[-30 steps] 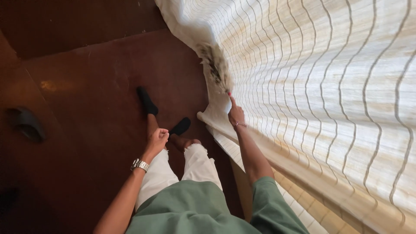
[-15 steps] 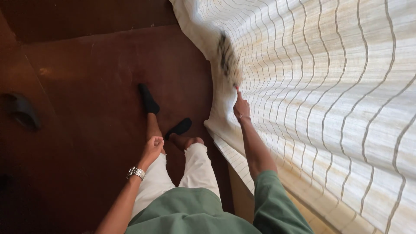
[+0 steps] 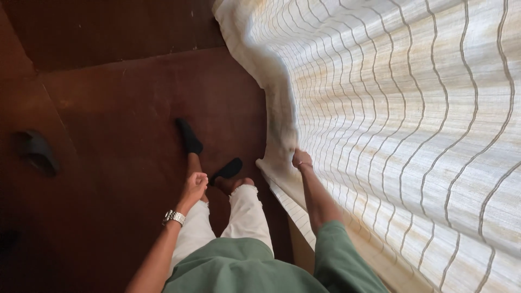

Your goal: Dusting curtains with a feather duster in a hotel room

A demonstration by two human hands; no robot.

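Note:
A large cream cloth with thin dark stripes [image 3: 401, 108] fills the right side of the head view and hangs over an edge. My right hand [image 3: 301, 159] grips the folded border of this cloth near its lower left edge. My left hand [image 3: 194, 186] hangs loosely curled beside my thigh with nothing in it; a metal watch sits on its wrist. Below it are my white trousers and black shoes on a dark red floor [image 3: 119, 119].
A dark slipper-like object [image 3: 35, 151] lies on the floor at the far left. A paler edge of a bed or platform [image 3: 374, 255] shows under the cloth at the lower right.
The frayed, fringed corner of the cloth that stood up near my right hand is gone from sight; the edge now lies smooth. My right hand went from a pointing finger to a closed grip.

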